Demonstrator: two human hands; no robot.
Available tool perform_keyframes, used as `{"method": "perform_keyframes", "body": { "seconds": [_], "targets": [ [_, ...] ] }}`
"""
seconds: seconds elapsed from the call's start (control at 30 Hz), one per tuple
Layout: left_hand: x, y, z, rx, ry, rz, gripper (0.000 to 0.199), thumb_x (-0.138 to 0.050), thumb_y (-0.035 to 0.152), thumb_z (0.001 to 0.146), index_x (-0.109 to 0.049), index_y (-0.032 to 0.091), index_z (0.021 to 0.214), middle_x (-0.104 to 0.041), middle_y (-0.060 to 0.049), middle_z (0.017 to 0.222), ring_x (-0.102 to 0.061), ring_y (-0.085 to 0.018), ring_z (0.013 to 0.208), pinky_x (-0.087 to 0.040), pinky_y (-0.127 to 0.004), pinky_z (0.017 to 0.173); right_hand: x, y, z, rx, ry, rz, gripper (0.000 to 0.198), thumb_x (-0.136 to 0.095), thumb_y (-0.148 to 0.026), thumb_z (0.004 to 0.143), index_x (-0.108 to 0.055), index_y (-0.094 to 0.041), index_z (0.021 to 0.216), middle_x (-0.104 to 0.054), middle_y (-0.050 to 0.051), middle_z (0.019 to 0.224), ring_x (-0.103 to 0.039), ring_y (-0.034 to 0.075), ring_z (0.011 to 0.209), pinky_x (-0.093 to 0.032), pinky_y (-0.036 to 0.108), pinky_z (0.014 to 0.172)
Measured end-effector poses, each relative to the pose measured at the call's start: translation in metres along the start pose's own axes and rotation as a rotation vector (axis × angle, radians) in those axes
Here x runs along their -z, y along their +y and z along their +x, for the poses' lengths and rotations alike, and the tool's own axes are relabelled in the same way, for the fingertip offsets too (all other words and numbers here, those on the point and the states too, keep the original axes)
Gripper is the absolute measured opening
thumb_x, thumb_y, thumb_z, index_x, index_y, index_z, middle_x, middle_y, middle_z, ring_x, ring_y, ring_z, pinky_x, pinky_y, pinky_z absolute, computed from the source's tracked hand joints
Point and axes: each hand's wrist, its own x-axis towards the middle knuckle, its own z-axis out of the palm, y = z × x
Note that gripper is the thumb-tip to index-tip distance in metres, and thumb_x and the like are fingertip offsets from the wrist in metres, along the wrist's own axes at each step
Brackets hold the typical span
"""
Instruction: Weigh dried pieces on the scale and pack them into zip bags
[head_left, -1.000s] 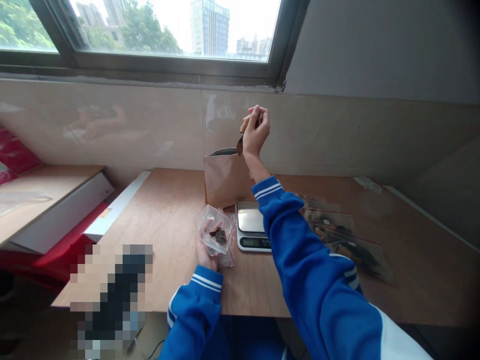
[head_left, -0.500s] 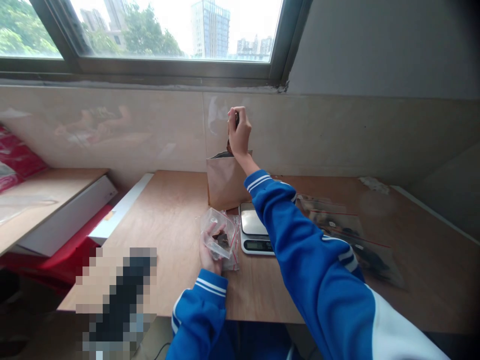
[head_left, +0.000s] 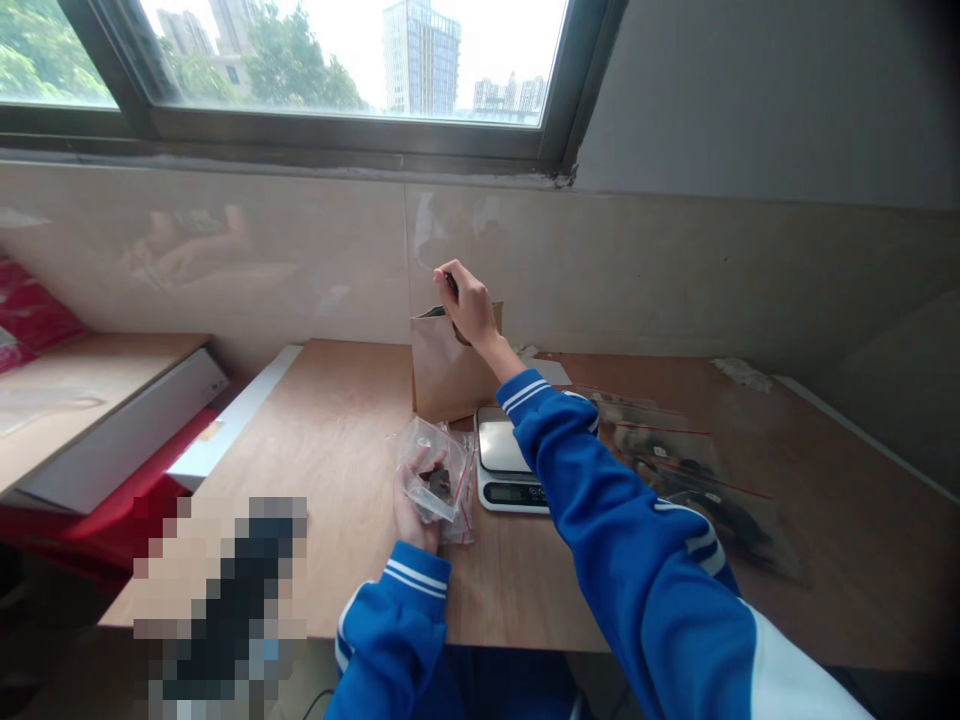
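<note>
My left hand (head_left: 411,510) is closed around an opened clear plastic zip bag (head_left: 421,445), low over the table. Dark brown pieces (head_left: 436,486) lie inside it, their kind too small to make out. Higher up, in front of the mouth of a brown paper bag (head_left: 442,375), my right hand (head_left: 474,308) is closed on a dark brown object (head_left: 451,284) that the fingers mostly hide. The paper bag stands upright with its top open. Beneath my right forearm sits a digital kitchen scale (head_left: 496,452), its display partly covered by the sleeve.
More flat zip bags with red seals (head_left: 461,525) lie under my left hand. Filled zip bags (head_left: 739,520) spread to the right. Crumpled white plastic (head_left: 740,374) is at the back right. A pale card (head_left: 550,372) lies behind the scale. The tiled wall (head_left: 637,280) closes off the back.
My right hand has come down and slightly left, from above the paper bag's mouth to in front of its rim, still holding the dark brown object. My left hand has barely moved.
</note>
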Motion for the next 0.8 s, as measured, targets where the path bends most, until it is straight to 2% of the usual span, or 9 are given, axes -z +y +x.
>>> {"method": "perform_keyframes", "body": {
  "seconds": [0.17, 0.43, 0.63, 0.8],
  "targets": [
    [0.0, 0.0, 0.0, 0.019, -0.004, -0.022, 0.037, -0.058, 0.048, 0.082, -0.067, 0.016, 0.098, -0.071, -0.011, 0.097, -0.068, -0.022, 0.079, -0.055, -0.033, 0.067, -0.006, 0.005, -0.006, -0.077, 0.056, -0.042, 0.036, -0.03, -0.049, 0.098, -0.056, -0.023, 0.097, -0.064, 0.003, 0.087, -0.061, 0.017, 0.082, -0.041, 0.024, 0.075],
    [-0.001, 0.001, 0.0, 0.044, 0.001, -0.021, 0.038, -0.06, 0.051, 0.079, -0.067, 0.019, 0.097, -0.07, -0.013, 0.101, -0.067, -0.023, 0.083, -0.056, -0.036, 0.071, 0.004, -0.003, 0.002, -0.196, -0.104, -0.234, 0.028, -0.037, -0.038, 0.098, -0.058, -0.02, 0.094, -0.067, 0.006, 0.081, -0.063, 0.022, 0.079, -0.043, 0.028, 0.072],
    [-0.002, 0.001, -0.001, 0.031, 0.015, -0.018, 0.04, -0.061, 0.05, 0.078, -0.066, 0.016, 0.098, -0.071, -0.012, 0.098, -0.068, -0.023, 0.081, -0.057, -0.035, 0.07, 0.003, -0.013, -0.01, -0.202, -0.066, -0.35, 0.033, -0.032, -0.039, 0.1, -0.055, -0.015, 0.106, -0.066, 0.014, 0.095, -0.065, 0.024, 0.081, -0.046, 0.031, 0.071],
    [-0.001, 0.0, 0.0, 0.035, 0.009, -0.033, 0.04, -0.062, 0.048, 0.077, -0.065, 0.014, 0.099, -0.071, -0.013, 0.098, -0.068, -0.022, 0.079, -0.057, -0.035, 0.069, -0.001, -0.015, -0.014, -0.242, -0.073, -0.436, 0.036, -0.034, -0.042, 0.099, -0.056, -0.016, 0.111, -0.068, 0.014, 0.085, -0.065, 0.025, 0.079, -0.045, 0.03, 0.069]
  ]
}}
